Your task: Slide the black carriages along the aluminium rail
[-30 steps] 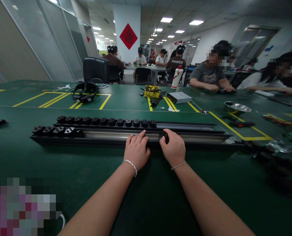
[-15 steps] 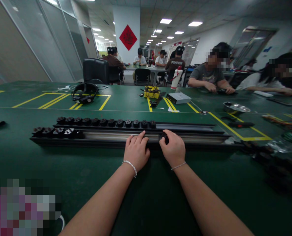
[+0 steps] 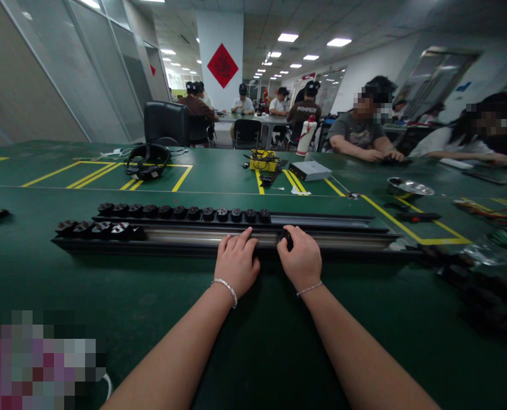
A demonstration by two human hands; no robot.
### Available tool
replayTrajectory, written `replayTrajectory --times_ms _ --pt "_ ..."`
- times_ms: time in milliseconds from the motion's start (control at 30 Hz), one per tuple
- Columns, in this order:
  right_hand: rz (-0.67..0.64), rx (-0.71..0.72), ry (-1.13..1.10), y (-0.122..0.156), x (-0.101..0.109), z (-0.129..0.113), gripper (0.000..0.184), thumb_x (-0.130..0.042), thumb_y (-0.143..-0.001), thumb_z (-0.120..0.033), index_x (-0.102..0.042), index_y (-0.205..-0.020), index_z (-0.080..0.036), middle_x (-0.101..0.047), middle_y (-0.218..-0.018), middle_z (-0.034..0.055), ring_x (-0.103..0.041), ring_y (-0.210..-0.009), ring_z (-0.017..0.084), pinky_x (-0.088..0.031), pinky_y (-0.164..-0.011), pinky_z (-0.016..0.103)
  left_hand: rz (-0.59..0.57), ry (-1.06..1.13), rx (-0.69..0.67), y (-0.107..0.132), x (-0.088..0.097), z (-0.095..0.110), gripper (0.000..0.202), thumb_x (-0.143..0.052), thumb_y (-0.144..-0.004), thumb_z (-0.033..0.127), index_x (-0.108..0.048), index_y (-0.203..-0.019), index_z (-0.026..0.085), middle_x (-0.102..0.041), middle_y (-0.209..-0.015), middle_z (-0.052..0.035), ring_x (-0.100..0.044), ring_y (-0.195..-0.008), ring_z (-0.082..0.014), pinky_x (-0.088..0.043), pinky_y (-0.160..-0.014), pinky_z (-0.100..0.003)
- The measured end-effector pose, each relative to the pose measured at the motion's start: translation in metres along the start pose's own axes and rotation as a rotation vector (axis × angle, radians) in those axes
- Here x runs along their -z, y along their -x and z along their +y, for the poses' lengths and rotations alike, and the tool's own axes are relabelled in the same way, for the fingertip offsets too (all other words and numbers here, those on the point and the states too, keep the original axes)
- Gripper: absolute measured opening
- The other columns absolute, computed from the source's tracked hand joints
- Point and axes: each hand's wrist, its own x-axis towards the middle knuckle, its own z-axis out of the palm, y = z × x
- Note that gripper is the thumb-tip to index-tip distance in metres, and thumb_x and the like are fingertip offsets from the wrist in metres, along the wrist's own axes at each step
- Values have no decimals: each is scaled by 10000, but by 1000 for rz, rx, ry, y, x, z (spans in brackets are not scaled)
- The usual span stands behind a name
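Observation:
A long black rail [image 3: 347,238] with a silver channel lies across the green table [image 3: 108,279] in front of me. My left hand [image 3: 236,263] rests on its near edge, fingers stretched flat over the rail. Just to the right, my right hand [image 3: 301,257] is curled around a small black round part [image 3: 284,236] sitting in the rail. A few similar black parts [image 3: 99,229] sit at the rail's left end. A second rail [image 3: 321,218] behind it carries a row of several black parts [image 3: 185,211].
Black headphones [image 3: 148,159], a yellow box [image 3: 264,160], a grey box [image 3: 310,169], a metal bowl [image 3: 409,186] and a white bottle [image 3: 305,136] lie farther back. Two people sit at the right side of the table, others at a far table. Dark clutter [image 3: 479,279] lies right.

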Motion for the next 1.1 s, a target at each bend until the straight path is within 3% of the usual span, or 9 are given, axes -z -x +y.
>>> replayTrajectory --times_ms 500,1100 --pt "-2 -47 -2 1 1 -3 330 -431 -740 -215 -579 -1032 -175 -646 -1016 78 -557 -994 211 -289 -968 422 2 4 -5 0 -1 -1 337 -489 -751 260 -542 -1083 240 -449 -1332 -25 -472 -1098 -206 -226 -1038 -417" --pt "24 -44 -8 1 1 -2 396 -441 -729 -226 -548 -1104 -158 -639 -1038 94 -572 -967 217 -331 -945 399 -4 22 8 0 1 0 345 -492 -746 256 -545 -1087 251 -452 -1329 -23 -475 -1098 -204 -231 -1039 -416"
